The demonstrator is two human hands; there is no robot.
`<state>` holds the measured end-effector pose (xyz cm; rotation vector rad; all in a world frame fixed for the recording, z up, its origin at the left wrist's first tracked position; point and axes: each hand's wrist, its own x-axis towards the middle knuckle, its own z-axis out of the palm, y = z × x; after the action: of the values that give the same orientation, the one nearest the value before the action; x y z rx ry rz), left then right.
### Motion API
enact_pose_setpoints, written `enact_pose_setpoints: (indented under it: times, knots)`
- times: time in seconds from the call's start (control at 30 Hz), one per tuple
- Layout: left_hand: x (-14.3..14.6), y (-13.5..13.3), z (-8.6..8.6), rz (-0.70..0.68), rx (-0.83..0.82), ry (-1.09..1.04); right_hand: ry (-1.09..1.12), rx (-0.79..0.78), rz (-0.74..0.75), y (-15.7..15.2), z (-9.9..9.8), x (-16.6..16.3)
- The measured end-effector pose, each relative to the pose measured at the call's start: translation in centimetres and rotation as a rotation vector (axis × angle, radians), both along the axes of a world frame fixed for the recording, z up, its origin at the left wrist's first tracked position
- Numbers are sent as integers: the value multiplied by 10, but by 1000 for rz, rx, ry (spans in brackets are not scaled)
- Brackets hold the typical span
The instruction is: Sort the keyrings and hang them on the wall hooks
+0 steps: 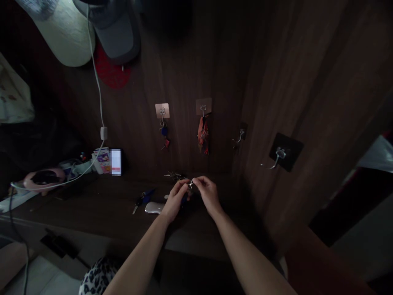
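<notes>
Both hands meet over a dark wooden shelf, pinching a small metal key ring between them. My left hand is closed on its left side, and my right hand grips it from the right with thumb and forefinger. Something blue hangs below the ring, partly hidden by the left fingers. Just behind the hands lies a bunch of keys. Left of them rest a key with a blue tag and a shiny silvery object whose kind I cannot make out.
On the back panel, one adhesive hook carries keys, another an orange bundle. Two more hooks, one small and one larger, are at right. A lit phone, white cable and caps are at left.
</notes>
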<state>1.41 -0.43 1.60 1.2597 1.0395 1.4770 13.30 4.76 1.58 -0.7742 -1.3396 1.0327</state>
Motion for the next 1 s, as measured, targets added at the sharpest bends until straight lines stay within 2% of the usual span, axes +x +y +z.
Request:
enact_pose_setpoints:
  times: [0.13,0.47,0.73,1.0]
  knots:
    - [2,-3,1,86,55,197,9,8,7,-2,1,0]
    - [4,-5,-2,338,186,426,-20,30,34,-4,4,-1]
    - [2,-5,-1,441,169,418,-58,71,31,-7,5,0]
    - [-15,10,4,537,113,174,36,-54,-17,-2,3,2]
